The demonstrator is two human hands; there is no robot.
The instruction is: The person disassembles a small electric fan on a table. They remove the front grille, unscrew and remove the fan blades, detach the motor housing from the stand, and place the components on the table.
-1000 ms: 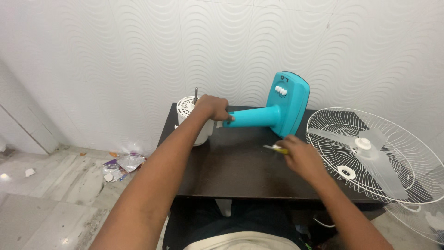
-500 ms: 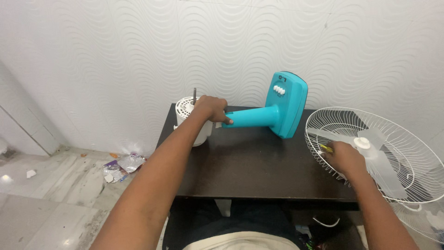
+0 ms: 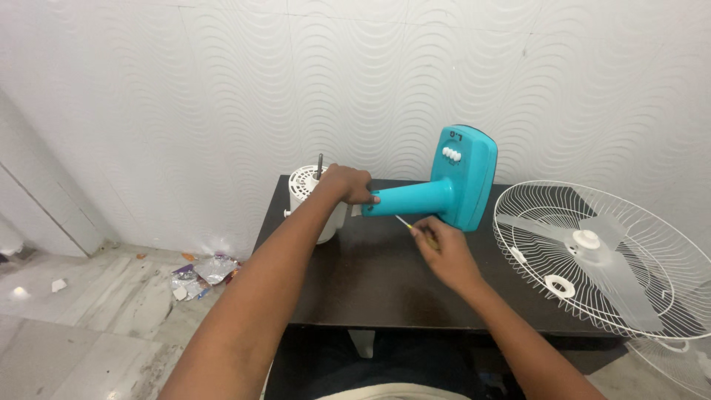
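Two hands at work in the head view: left hand (image 3: 346, 185) wrapped around the neck where the white motor housing (image 3: 311, 194) joins the teal fan stand (image 3: 437, 189), which lies on its side across the dark table (image 3: 370, 278). Right hand (image 3: 444, 252) pinches a slim yellow-handled screwdriver (image 3: 415, 228), tip pointed up toward the stand's stem. White fan guard with blades (image 3: 600, 252) rests at the table's right end, apart from both hands.

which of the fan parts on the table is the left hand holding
The teal stand, lying on its side; the left hand grips its neck beside the white motor housing. The wire guard lies untouched.
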